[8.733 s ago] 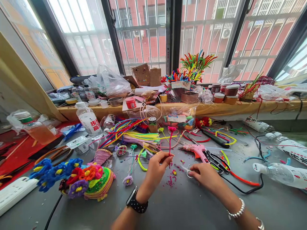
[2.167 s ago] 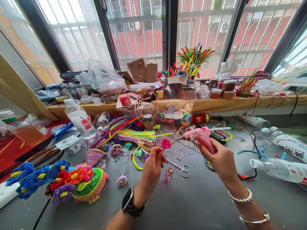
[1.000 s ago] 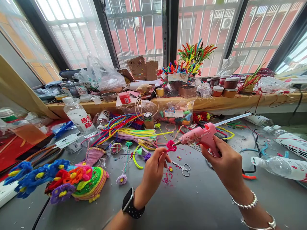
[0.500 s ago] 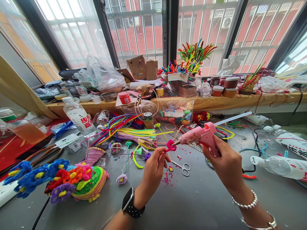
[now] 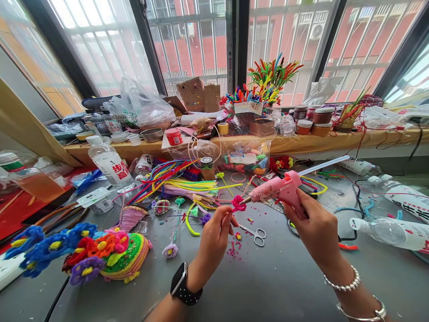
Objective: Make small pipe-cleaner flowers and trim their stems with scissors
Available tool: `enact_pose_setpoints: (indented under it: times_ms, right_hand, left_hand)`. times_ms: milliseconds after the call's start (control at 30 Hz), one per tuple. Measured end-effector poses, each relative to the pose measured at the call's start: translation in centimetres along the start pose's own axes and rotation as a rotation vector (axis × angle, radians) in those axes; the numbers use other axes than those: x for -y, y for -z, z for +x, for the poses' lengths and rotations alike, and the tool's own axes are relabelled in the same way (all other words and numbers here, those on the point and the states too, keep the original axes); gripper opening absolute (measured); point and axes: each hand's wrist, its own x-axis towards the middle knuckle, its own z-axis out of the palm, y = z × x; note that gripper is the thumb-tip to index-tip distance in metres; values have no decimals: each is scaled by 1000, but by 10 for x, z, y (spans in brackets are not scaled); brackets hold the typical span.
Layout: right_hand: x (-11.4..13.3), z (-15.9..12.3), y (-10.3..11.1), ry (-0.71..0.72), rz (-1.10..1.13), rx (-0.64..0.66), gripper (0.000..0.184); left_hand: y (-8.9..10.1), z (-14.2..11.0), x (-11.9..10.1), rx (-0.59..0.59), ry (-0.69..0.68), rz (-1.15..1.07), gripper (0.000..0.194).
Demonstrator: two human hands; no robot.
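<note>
- Head view (only 1): L hand (image 5: 214, 235) pinches the pink flower (image 5: 239, 204) btwn thumb & fingers, just under the bloom; flower's held up above the table (image 5: 254, 286), approx. mid-view.
- R hand (image 5: 313, 223) is wrapped round the handle of the pink glue gun (image 5: 276, 190); can't tell if the trigger's pressed.
- Nozzle (image 5: 246, 201) is at the flower's R side; looks like contact, exact spot too small to tell.
- Risk: burn, if nozzle's hot & slips past petals, since L hand's pinch is v. close.
- Risk: excess glue matting petals or dripping, if trigger's squeezed too hard.
- Risk: flower twisting off the tip, if pinch slackens; it's small & prob. soft.
- Risk: pink fluff (image 5: 233, 252) below sticking to any drip; scissors (image 5: 256, 235) lie near too.
- Surface: grey, cluttered. Pipe cleaners (image 5: 187, 188) bundled beyond L hand; blue flowers (image 5: 55, 245) & striped craft piece (image 5: 129, 259) at L; upright bottle (image 5: 110, 163) further back; 3 bottles lying at R, incl. nearest bottle (image 5: 392, 233).
- Room: sill (image 5: 291, 145) behind w/ paint jars (image 5: 323, 116), plastic bag (image 5: 145, 107), bunch of bright stems (image 5: 275, 78); barred windows, pink bldg outside.
</note>
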Motion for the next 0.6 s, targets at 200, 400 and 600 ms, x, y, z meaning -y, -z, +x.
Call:
enact_pose_setpoints:
  times_ms: [200,400,600]
  right_hand:
    - [0,-1,0,-23,-2,15,36]
    - [-2,-1,-1,-15,-8,10,38]
    - [-1,0,1,-3,-12,3,35]
  left_hand:
    - [0,0,-1,-8,-13,-3,15]
    - [0,0,-2,-10,-16,-4,15]
    - [-1,0,-2,-9,-11,-4,14]
